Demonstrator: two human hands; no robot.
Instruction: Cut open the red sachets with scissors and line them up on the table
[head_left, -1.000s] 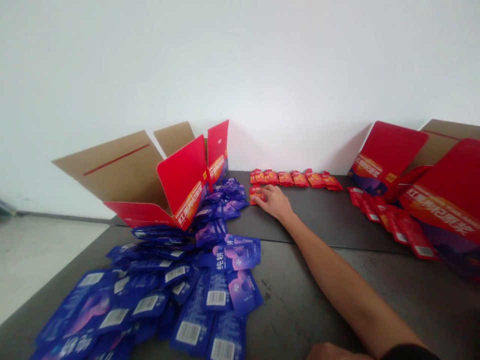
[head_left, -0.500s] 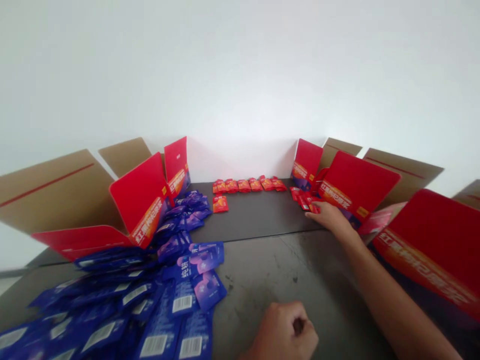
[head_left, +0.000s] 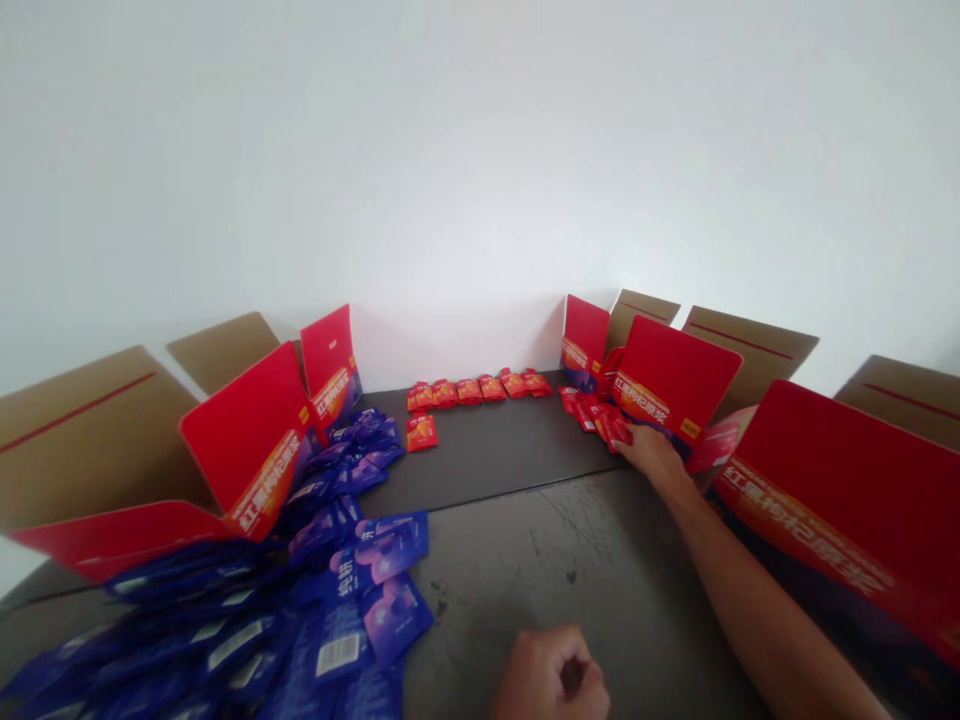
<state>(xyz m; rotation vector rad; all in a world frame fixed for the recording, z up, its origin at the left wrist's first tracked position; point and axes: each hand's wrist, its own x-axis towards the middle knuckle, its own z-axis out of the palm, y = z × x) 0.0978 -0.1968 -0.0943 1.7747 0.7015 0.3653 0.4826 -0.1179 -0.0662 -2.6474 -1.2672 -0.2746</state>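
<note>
My right hand (head_left: pixel 649 452) reaches out to the far right of the table, its fingers closed on the edge of a red pouch (head_left: pixel 616 428). Several more red pouches (head_left: pixel 582 408) lie overlapping beside it, against the front of an open red box (head_left: pixel 675 375). Low in the middle, my left hand (head_left: pixel 551 676) rests curled into a loose fist over the dark table (head_left: pixel 517 570); nothing shows in it. To its left spreads a heap of blue-purple pouches (head_left: pixel 396 618), some with white barcode labels.
Along the wall runs a row of red-orange pouches (head_left: pixel 469 391), with a single one (head_left: pixel 421 432) in front. Open red cartons with raised brown flaps stand at the left (head_left: pixel 251 440) and near right (head_left: pixel 847 510). A seam crosses the table.
The view has shifted, so the table things appear lower and further left. My right hand stays at the red pouches, which now lie more spread out. My left hand remains a fist.
</note>
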